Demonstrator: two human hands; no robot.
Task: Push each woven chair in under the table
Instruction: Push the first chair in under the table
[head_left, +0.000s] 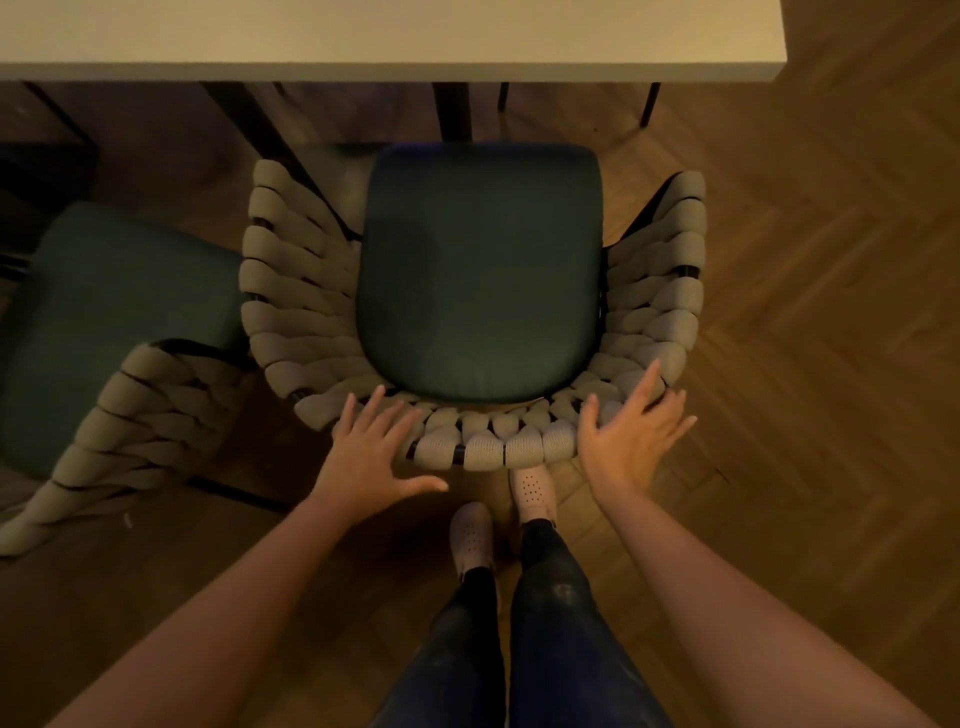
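A woven chair (480, 270) with thick beige braided straps and a dark green seat cushion stands right below me, its front facing the pale table (389, 39). The cushion's front edge lies short of the table's edge. My left hand (371, 452) rests with spread fingers on the left part of the curved back rim. My right hand (631, 431) lies with straight fingers on the right part of the same rim. A second woven chair (111, 332) of the same kind stands at the left, turned at an angle, away from the table.
Dark table legs (452, 111) stand under the table top just beyond the chair. My feet in pale shoes (532, 491) stand close behind the chair's back. Herringbone wooden floor (810, 270) lies bare to the right.
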